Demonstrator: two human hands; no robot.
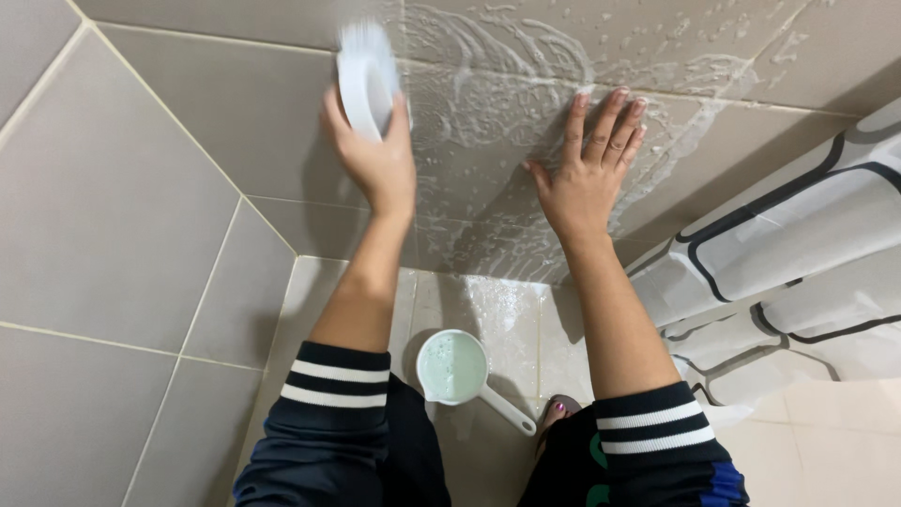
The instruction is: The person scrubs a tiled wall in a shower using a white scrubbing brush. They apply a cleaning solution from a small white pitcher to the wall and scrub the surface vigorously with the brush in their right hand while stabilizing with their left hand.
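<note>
A white dipper [453, 367] of pale liquid stood on the wet floor [511, 319], directly below the soapy wall tile [488, 141]. The left hand [377, 155] was clenched around a white scrubbing brush [366, 75] (bristles blurred) against that tile. The right hand [587, 169] lay flat, fingers spread, upon it. A patterned curtain [798, 253] hung right of the tile.

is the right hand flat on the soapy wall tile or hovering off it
Touching. The head view shows the right hand pressed against the wet, soapy wall tile, fingers spread, with no gap visible under the palm.
</note>
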